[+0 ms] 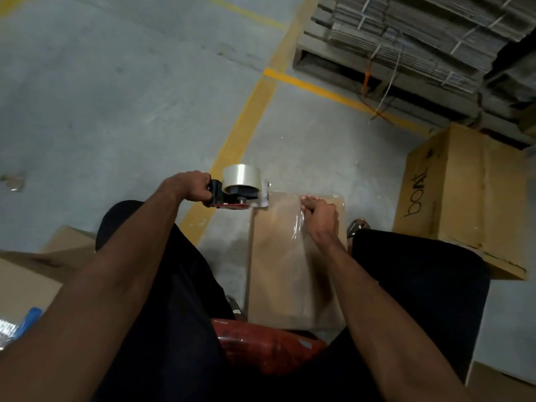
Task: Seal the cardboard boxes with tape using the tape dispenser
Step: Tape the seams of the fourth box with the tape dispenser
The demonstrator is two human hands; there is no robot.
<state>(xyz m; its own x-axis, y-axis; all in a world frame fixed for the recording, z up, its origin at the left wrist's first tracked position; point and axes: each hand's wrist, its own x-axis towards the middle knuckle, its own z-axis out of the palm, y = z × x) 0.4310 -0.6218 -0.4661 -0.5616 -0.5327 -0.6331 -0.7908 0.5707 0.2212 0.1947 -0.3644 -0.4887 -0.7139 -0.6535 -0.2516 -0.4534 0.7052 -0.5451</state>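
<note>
A brown cardboard box [278, 262] lies on the floor between my knees, with a strip of clear tape [298, 236] running down its top. My left hand [190, 187] grips the black handle of a red-and-black tape dispenser [240, 190] carrying a roll of clear tape. The dispenser is held at the box's far left corner. My right hand [319, 216] rests on the tape near the box's far edge, fingers bent down onto it.
A larger printed cardboard box [455, 195] stands to the right. More cardboard boxes [43, 265] lie at the left. Bundles of flat cardboard on a pallet [406, 39] fill the upper right. Yellow lines [240, 134] cross the grey floor. I sit on a red stool [261, 343].
</note>
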